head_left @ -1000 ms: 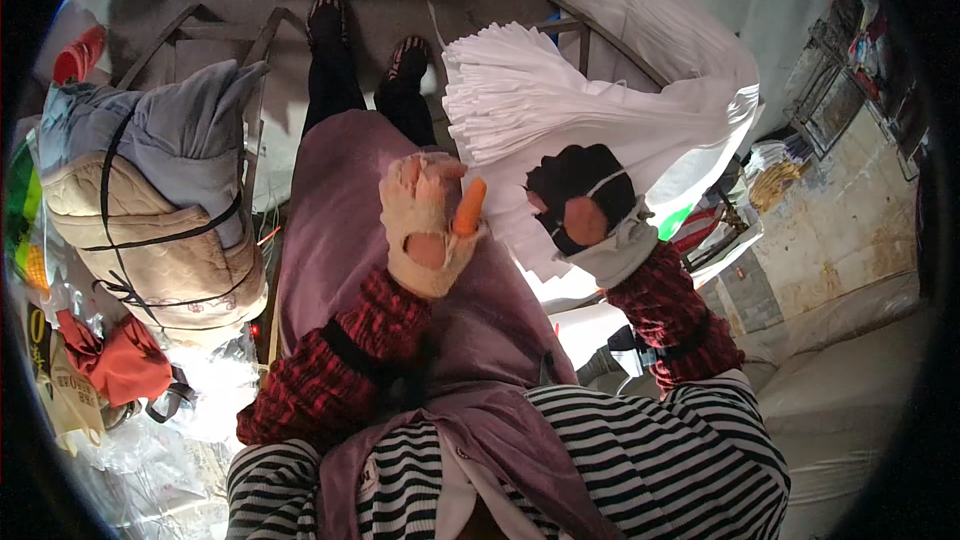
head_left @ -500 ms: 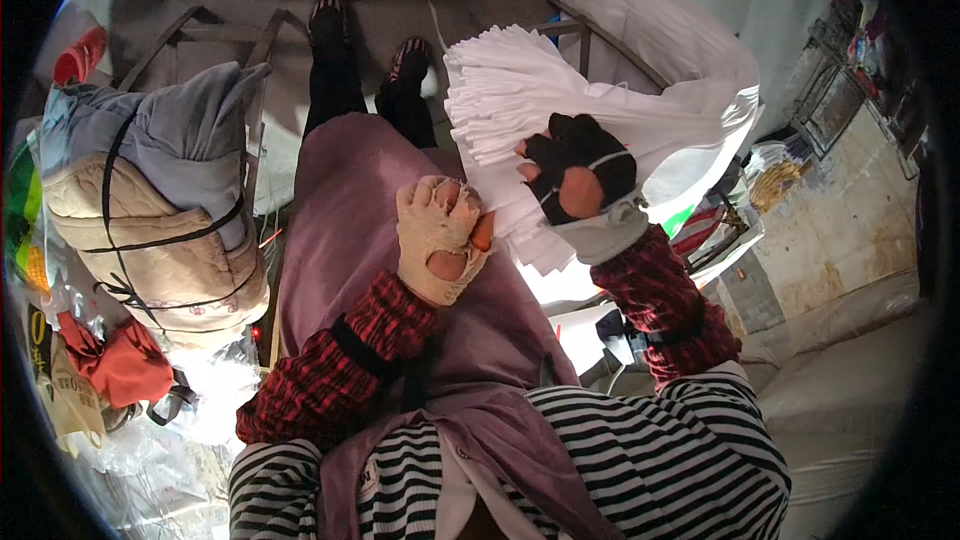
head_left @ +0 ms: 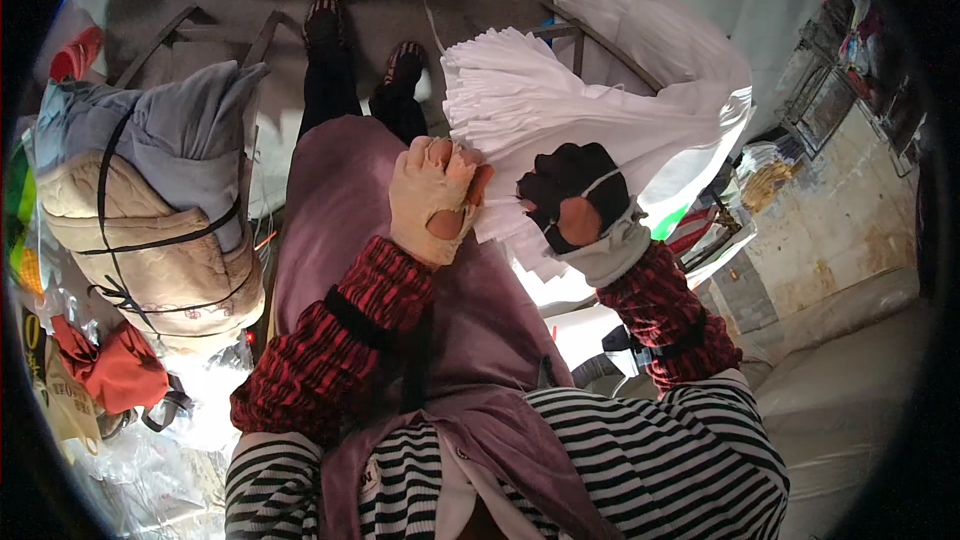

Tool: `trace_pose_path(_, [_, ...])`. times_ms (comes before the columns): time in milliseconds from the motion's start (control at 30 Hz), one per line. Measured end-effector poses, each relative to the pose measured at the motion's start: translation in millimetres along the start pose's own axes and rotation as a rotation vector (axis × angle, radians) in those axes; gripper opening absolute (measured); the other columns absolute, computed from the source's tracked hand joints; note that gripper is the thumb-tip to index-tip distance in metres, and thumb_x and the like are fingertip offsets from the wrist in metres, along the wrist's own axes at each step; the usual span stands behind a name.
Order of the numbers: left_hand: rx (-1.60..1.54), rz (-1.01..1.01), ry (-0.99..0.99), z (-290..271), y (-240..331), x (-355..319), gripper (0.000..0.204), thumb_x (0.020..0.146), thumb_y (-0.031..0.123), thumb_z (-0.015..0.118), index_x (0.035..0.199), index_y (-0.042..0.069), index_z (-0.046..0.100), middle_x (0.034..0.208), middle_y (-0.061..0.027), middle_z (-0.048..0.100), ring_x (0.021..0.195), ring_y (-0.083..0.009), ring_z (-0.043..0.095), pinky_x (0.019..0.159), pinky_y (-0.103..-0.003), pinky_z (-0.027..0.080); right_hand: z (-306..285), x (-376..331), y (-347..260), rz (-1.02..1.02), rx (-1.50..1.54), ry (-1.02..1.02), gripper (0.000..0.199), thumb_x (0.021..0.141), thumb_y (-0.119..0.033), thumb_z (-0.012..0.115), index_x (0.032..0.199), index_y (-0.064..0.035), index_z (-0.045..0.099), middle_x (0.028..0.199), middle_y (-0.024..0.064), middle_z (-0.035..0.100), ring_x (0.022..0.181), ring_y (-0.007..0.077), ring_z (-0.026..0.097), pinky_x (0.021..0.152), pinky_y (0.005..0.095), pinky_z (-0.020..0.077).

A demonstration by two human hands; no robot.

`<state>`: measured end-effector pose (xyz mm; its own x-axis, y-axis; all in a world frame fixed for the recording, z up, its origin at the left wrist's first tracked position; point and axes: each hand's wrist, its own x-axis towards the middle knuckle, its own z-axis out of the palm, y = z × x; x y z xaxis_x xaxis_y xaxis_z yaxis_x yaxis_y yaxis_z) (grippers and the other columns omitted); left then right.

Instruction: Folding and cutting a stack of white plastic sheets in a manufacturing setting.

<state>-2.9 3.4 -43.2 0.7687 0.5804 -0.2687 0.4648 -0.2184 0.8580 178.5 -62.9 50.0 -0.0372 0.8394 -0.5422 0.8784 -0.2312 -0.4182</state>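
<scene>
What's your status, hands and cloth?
Left hand curled above purple apron, grip unclear. Right hand over white cloth stack. Tied bundle at left, apart from hands.

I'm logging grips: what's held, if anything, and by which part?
It cannot be told: the left hand and right hand hide any grip on the white material.

Dim floor (head_left: 490,2); blown-out glare lower left; edges bent, black.

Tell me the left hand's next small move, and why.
Probably ease the left hand slightly right, onto the white bundle: the right hand is over that bundle, while the left is over the apron, beside the bundle's edge. Whether its fingertips touch the bundle is unclear.
</scene>
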Motion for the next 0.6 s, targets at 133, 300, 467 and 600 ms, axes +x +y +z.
trace_pose_path(133, [0.066,0.02,-0.088,-10,0,1,0.023,0.075,0.018,0.077,0.094,0.015,0.064,0.086,-0.0058,0.057,0.085,-0.0302,0.055,0.073,-0.043,0.043,-3,0,3,0.066,0.001,-0.06,0.014,0.078,-0.024,0.074,0.087,-0.0151,0.07,0.087,0.0052,0.064,0.079,0.029,0.061,0.072,0.0416,0.046])
trace_pose_path(300, [0.06,0.024,-0.107,-10,10,-19,0.025,0.07,0.021,0.078,0.09,0.017,0.065,0.085,-0.0035,0.056,0.089,-0.027,0.053,0.077,-0.042,0.039,-2,15,10,0.162,0.133,0.189,0.016,0.077,-0.02,0.077,0.091,-0.0132,0.072,0.085,0.0071,0.064,0.081,0.0285,0.064,0.07,0.0414,0.0503])
trace_pose_path(467, [0.01,0.074,-0.022,-9,13,-23,0.02,0.072,0.017,0.077,0.088,0.017,0.064,0.084,-0.0033,0.056,0.085,-0.0282,0.053,0.074,-0.042,0.04,8,18,15,0.169,0.105,0.113,0.022,0.075,-0.012,0.075,0.098,-0.0122,0.074,0.09,0.0065,0.066,0.083,0.0269,0.065,0.072,0.0398,0.0528])
trace_pose_path(600, [-0.03,0.085,-0.027,-9,11,-23,0.02,0.073,0.016,0.077,0.087,0.016,0.064,0.085,-0.0036,0.056,0.084,-0.0287,0.054,0.073,-0.043,0.04,6,19,9,0.134,0.065,0.137,0.022,0.075,-0.013,0.076,0.097,-0.0118,0.073,0.091,0.006,0.065,0.087,0.0274,0.064,0.077,0.0415,0.0515])
